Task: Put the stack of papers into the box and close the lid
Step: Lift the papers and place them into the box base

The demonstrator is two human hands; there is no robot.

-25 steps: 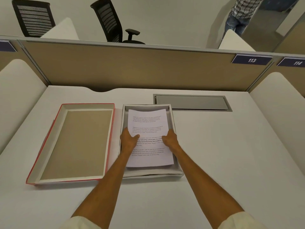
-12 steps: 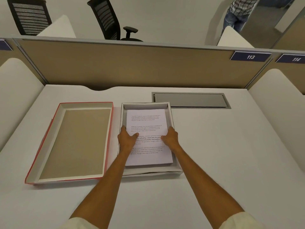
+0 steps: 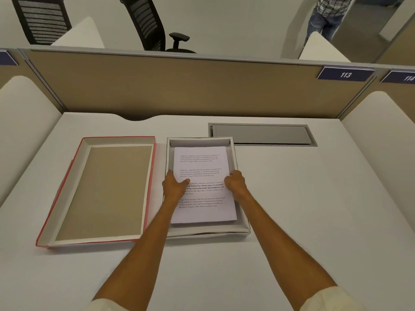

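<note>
A stack of printed white papers [image 3: 202,167] lies flat inside the shallow white box [image 3: 243,228] at the middle of the desk. My left hand [image 3: 174,186] grips the stack's left edge, thumb on the top sheet. My right hand [image 3: 235,182] holds the right edge, fingers curled over it. The red-rimmed lid [image 3: 105,191] lies upside down to the left of the box, its brown inside facing up, nothing in it.
A grey cable hatch [image 3: 261,134] is set into the white desk [image 3: 314,209] behind the box on the right. A tan partition [image 3: 179,86] closes the far side, with white side dividers. Two office chairs and a standing person [image 3: 327,14] are beyond it.
The far end of the stack, curled up a second ago, has come down flat into the box. Both hands stayed on its side edges.
</note>
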